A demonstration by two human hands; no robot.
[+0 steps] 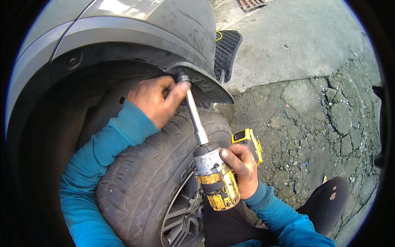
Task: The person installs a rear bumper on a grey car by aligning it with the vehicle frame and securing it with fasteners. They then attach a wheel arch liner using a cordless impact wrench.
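Observation:
My right hand (243,168) is wrapped round the handle of a yellow and black cordless impact wrench (217,181), its battery jutting out past my fingers. A long silver extension bar (195,115) runs from the tool's nose up to a socket (183,78). That socket meets the underside of the black mud flap (205,84) at the edge of the wheel arch; the fastener there is hidden. My left hand (158,99) pinches the socket end of the bar between thumb and fingers. Below my left forearm is the tyre (140,168) with its grey alloy rim (181,214).
The grey car body and its black arch trim (123,39) curve over the wheel. A black quilted mat (227,53) lies on the concrete beyond the flap. Cracked, crumbling pavement (304,123) spreads to the right, and a metal grate (251,4) sits at the top. My bent knee (329,201) is lower right.

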